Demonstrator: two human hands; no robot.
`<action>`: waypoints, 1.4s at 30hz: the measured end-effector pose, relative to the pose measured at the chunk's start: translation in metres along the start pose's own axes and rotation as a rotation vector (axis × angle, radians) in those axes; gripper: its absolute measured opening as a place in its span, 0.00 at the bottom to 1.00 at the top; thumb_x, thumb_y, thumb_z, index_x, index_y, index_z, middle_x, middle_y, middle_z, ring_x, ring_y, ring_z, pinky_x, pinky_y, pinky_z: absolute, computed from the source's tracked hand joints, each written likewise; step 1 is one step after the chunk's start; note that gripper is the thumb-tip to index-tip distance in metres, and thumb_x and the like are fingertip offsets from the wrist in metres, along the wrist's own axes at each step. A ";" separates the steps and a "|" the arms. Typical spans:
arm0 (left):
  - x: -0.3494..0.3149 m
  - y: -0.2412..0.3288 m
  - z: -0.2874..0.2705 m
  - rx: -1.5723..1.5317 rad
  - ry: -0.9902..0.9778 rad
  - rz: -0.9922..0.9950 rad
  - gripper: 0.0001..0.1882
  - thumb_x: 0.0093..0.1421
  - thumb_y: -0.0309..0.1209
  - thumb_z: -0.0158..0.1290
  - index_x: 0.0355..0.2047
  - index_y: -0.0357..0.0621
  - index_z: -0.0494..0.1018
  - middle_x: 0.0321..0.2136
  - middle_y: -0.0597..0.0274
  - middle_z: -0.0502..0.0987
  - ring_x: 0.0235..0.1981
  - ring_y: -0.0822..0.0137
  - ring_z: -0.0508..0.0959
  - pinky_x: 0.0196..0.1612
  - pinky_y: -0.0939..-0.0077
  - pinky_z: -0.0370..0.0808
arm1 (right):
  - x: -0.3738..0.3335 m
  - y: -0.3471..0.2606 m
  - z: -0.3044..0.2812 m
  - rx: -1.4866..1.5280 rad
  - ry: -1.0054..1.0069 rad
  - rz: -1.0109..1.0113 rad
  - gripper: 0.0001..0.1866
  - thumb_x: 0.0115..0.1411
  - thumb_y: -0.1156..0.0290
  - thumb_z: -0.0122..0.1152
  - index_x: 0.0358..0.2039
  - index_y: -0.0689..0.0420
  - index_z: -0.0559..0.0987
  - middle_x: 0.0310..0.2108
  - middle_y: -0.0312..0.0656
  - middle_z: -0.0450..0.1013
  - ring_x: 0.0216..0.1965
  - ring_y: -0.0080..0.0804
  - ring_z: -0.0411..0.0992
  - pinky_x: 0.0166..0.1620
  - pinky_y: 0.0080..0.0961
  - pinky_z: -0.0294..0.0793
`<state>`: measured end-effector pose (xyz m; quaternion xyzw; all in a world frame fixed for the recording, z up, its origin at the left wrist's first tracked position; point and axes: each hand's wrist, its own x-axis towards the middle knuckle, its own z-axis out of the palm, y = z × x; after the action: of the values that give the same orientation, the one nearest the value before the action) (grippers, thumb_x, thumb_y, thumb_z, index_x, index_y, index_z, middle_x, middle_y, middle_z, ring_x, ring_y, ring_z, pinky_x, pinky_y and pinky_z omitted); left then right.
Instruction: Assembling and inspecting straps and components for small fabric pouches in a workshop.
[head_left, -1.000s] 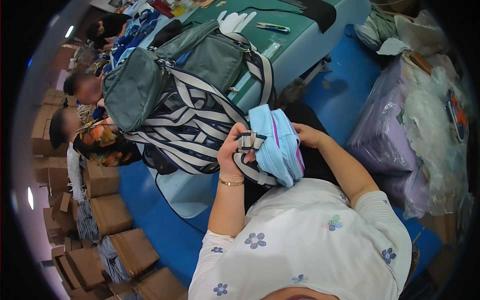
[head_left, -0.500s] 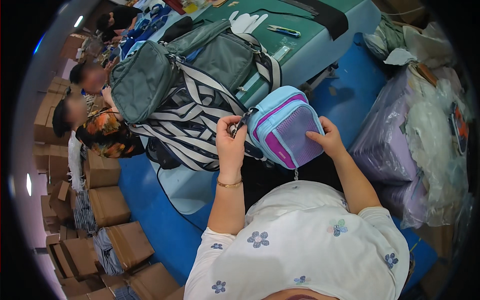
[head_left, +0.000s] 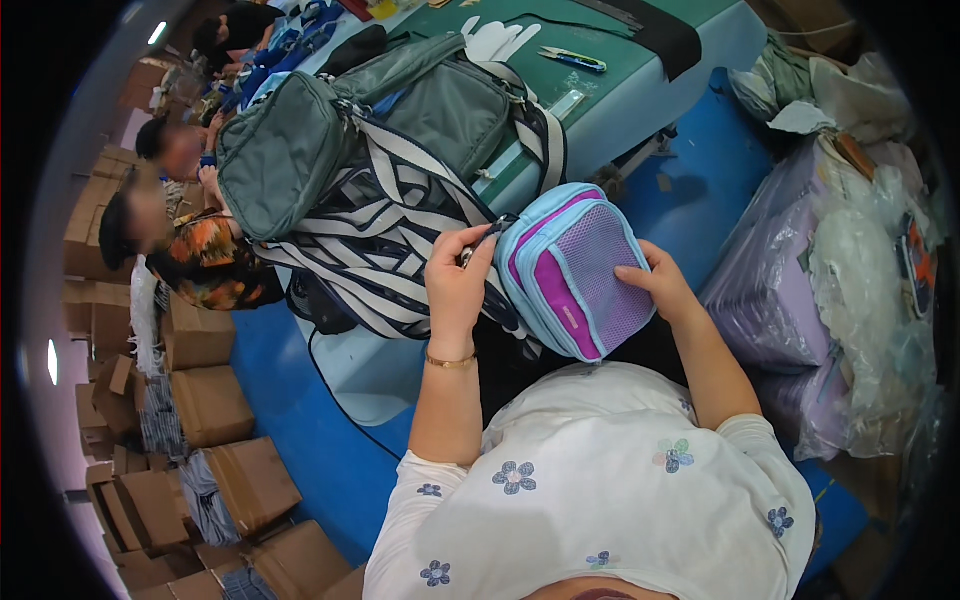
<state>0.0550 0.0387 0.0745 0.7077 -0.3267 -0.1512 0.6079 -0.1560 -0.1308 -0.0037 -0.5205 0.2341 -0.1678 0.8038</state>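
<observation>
A small light-blue pouch with a purple mesh front panel is held up in front of me, front side facing the camera. My left hand pinches a dark zipper pull at the pouch's upper left corner. My right hand supports the pouch from its right side, fingers spread over the mesh. A gold bracelet sits on my left wrist. Behind the pouch lie grey-green bags with black-and-white striped straps.
A green-topped table holds a blue utility knife and white gloves. Clear plastic bags of purple goods pile at the right. Cardboard boxes stand at the left. Other people sit at the left.
The pouch has been turned from edge-on to show its purple mesh front and has shifted a little lower. My left hand moved to the zipper pull at its corner.
</observation>
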 end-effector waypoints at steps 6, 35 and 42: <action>0.004 -0.002 0.006 -0.099 -0.071 -0.170 0.08 0.55 0.27 0.55 0.33 0.34 0.75 0.24 0.72 0.70 0.25 0.81 0.66 0.29 0.87 0.62 | 0.021 -0.014 -0.033 -0.405 -0.347 0.061 0.27 0.53 0.63 0.63 0.51 0.60 0.68 0.46 0.39 0.68 0.47 0.27 0.66 0.49 0.24 0.66; 0.009 0.008 0.028 -0.116 -0.167 -0.282 0.09 0.50 0.27 0.58 0.30 0.37 0.74 0.27 0.70 0.71 0.25 0.80 0.68 0.30 0.87 0.66 | 0.265 -0.109 -0.008 -1.589 0.604 -0.836 0.24 0.52 0.55 0.59 0.50 0.45 0.73 0.51 0.34 0.68 0.55 0.38 0.61 0.53 0.42 0.60; 0.010 0.000 0.023 0.064 -0.111 -0.153 0.09 0.48 0.26 0.58 0.30 0.37 0.73 0.29 0.67 0.72 0.27 0.78 0.69 0.32 0.85 0.67 | 0.260 -0.108 -0.001 -1.620 0.679 -0.745 0.24 0.50 0.56 0.62 0.48 0.46 0.73 0.52 0.38 0.67 0.54 0.37 0.62 0.52 0.40 0.62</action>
<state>0.0482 0.0151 0.0713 0.7403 -0.3096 -0.2257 0.5524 0.0577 -0.3084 0.0428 -0.8836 0.3192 -0.3421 -0.0172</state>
